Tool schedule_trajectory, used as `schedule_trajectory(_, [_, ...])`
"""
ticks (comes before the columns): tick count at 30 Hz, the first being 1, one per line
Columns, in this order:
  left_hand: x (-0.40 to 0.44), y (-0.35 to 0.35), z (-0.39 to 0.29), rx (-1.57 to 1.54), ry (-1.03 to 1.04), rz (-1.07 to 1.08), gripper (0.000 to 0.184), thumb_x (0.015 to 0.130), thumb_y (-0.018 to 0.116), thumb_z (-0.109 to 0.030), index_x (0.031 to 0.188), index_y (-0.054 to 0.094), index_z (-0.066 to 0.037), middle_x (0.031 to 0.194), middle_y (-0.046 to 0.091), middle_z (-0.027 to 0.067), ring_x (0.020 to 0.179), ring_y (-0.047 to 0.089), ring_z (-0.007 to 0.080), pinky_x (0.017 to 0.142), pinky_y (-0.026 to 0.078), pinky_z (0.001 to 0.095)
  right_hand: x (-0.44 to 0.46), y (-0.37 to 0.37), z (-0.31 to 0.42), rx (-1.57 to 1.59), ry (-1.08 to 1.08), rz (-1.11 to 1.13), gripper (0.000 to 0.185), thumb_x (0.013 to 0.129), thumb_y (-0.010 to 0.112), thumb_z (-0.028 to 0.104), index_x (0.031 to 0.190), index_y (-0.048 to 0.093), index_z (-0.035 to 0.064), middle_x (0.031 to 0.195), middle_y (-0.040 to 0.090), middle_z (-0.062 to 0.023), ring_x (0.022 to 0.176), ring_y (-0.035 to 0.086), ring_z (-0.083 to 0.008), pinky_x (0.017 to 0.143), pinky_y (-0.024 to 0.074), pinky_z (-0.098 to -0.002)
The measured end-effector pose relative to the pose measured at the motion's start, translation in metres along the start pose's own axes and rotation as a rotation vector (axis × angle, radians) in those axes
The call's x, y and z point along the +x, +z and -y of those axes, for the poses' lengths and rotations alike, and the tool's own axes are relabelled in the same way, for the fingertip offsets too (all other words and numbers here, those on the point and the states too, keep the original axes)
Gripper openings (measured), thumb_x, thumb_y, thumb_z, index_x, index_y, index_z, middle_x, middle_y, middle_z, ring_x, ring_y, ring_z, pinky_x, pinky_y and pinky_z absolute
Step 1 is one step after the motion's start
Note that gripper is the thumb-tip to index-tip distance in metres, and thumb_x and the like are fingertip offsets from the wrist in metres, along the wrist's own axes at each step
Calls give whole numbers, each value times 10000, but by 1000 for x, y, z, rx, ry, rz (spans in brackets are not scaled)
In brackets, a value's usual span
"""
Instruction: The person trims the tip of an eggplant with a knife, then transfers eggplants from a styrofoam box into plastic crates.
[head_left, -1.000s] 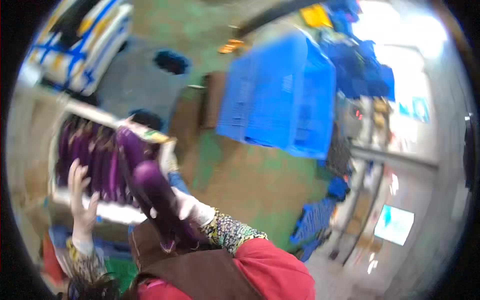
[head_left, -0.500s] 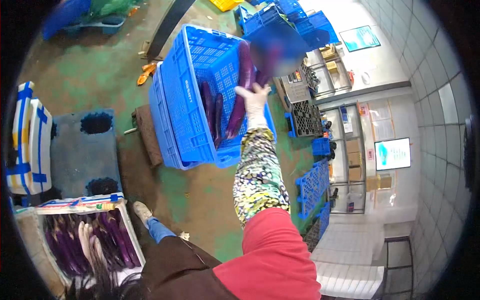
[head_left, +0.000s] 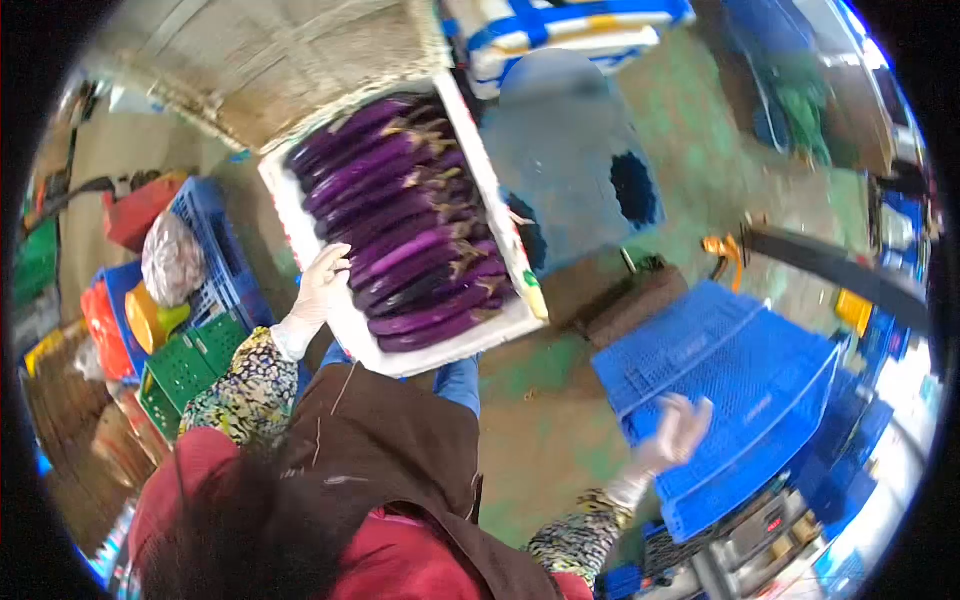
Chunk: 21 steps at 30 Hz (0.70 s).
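A white foam box [head_left: 400, 362] stands in front of me, holding a row of several purple eggplants [head_left: 400, 240]. My left hand [head_left: 322, 285], in a pale glove, is at the box's left rim, with its fingers reaching over the ends of the eggplants. Its fingers are stretched out and grip nothing. On the right, my gloved right hand [head_left: 680, 435] is blurred, empty, with fingers apart, in front of or over the blue crate [head_left: 730, 370]. The crate's contents cannot be made out from this angle.
A blue-grey pallet [head_left: 570, 150] lies beyond the foam box, with a taped foam box [head_left: 560, 40] behind it. To the left are a green crate [head_left: 195, 365] and a bagged bundle [head_left: 172, 258]. A dark post [head_left: 830, 262] stands at right.
My view has swung from the blue crate to the foam box. My right hand, which held an eggplant in the crate, has let it go and drawn back. My left hand stays at the foam box.
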<state>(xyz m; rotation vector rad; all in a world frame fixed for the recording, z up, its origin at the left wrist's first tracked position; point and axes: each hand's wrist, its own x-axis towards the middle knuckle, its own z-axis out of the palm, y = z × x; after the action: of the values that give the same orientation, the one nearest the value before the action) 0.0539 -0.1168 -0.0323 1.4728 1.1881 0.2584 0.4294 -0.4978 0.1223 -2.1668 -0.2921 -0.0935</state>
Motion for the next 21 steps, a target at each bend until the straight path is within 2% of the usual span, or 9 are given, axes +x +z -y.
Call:
schedule_trajectory(1, [4, -10, 22, -40, -35, -53, 473, 836, 565, 56, 1296, 559, -57, 1348, 485, 50, 1080, 545, 160, 935, 467, 288, -17, 44, 26, 203, 294, 135, 417, 870, 585, -17, 1279, 520, -57, 916, 677, -107, 908, 620, -174, 923, 451, -325])
schedule_trajectory(2, [11, -20, 35, -21, -50, -104, 466, 846, 574, 41, 1302, 550, -54, 1345, 491, 59, 1126, 537, 179, 977, 447, 302, -39, 77, 3, 8, 139, 327, 399, 855, 607, -1, 1247, 556, -53, 913, 690, -111, 912, 625, -163, 942, 436, -319])
schedule_trajectory(3, [23, -32, 51, -17, -10, -143, 467, 845, 587, 20, 1306, 539, -42, 1343, 501, 85, 1159, 531, 209, 1007, 428, 321, -58, 119, 39, 102, 388, 484, 388, 865, 625, 6, 1247, 582, -44, 1077, 678, -105, 1018, 616, -174, 971, 435, -309])
schedule_trajectory(5, [54, -59, 73, 398, 161, -174, 493, 833, 616, -45, 1311, 507, -1, 1337, 518, 178, 1257, 489, 302, 1081, 372, 371, -101, 191, 51, 161, 172, 780, 464, 847, 603, -74, 1305, 531, -40, 1151, 648, -121, 1026, 617, -164, 881, 491, -279])
schedule_trajectory(10, [160, -96, 109, 598, 136, -96, 570, 816, 635, -139, 1349, 470, -24, 1379, 471, 213, 1311, 422, 348, 1102, 349, 388, -190, 313, 84, 558, 499, 927, 383, 912, 612, 3, 1288, 548, -34, 1204, 628, -79, 960, 626, -134, 915, 472, -255])
schedule_trajectory(16, [179, -74, 79, 915, 5, 26, 716, 739, 725, -182, 1382, 425, -89, 1246, 483, 192, 1124, 500, 375, 946, 446, 475, -223, 370, 84, 492, 507, 1004, 350, 899, 642, 15, 1246, 593, 1, 1083, 666, -36, 916, 613, -86, 863, 474, -223])
schedule_trajectory(18, [162, -66, 90, 931, 90, 13, 684, 726, 716, -158, 1353, 448, -104, 1206, 479, 158, 1138, 467, 357, 973, 396, 477, -214, 388, 82, 252, 239, 972, 369, 869, 656, -11, 1233, 596, 0, 1088, 660, -49, 914, 616, -93, 854, 472, -217])
schedule_trajectory(20, [146, -65, 97, 829, 332, -150, 647, 705, 709, -108, 1302, 460, -112, 1225, 464, 141, 1186, 423, 356, 1021, 325, 501, -191, 418, 72, 13, -435, 820, 539, 761, 697, -38, 1274, 533, -11, 1207, 603, -168, 1112, 589, -304, 953, 477, -379])
schedule_trajectory(21, [144, -62, 100, 793, 363, -189, 626, 704, 692, -86, 1283, 456, -113, 1264, 430, 147, 1190, 425, 360, 990, 352, 493, -178, 438, 80, -50, -543, 797, 598, 734, 687, -42, 1300, 495, -16, 1295, 547, -198, 1220, 512, -381, 1035, 418, -448])
